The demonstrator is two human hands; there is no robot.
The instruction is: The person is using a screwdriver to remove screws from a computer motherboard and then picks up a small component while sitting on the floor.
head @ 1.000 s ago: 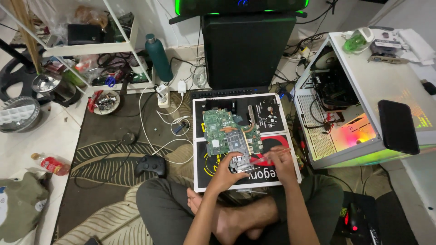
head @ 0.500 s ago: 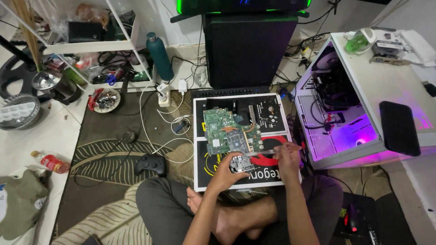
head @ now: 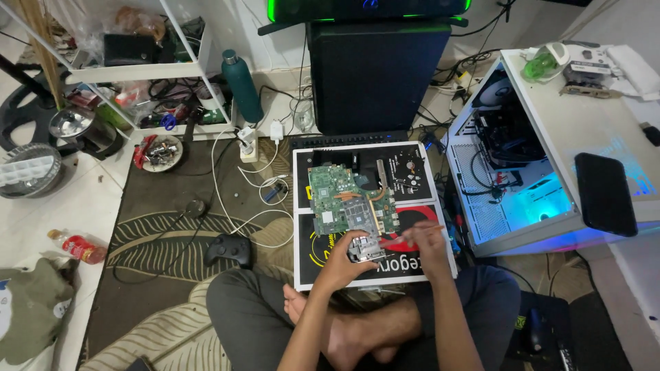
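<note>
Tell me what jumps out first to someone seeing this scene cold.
The green circuit board on the black-and-white mat at centre, where the left hand grips a small round part and the right hand holds a thin orange tool. To the right, an open white computer case glows blue inside.

Lighting: your view is evenly lit, moderately bright, soft light from overhead; shadows are faint. Coloured sources: a green strip glows along the monitor [head: 368, 8] at the top edge; the open computer case [head: 522, 178] at your right shines cyan and blue inside, spilling onto its white panel. Glare: mild sheen on the pale floor tiles [head: 48, 206]. Sharpness: centre crisp. Distortion: you get wide-angle bending toward the edges, shelf and case lines leaning outward.
</note>
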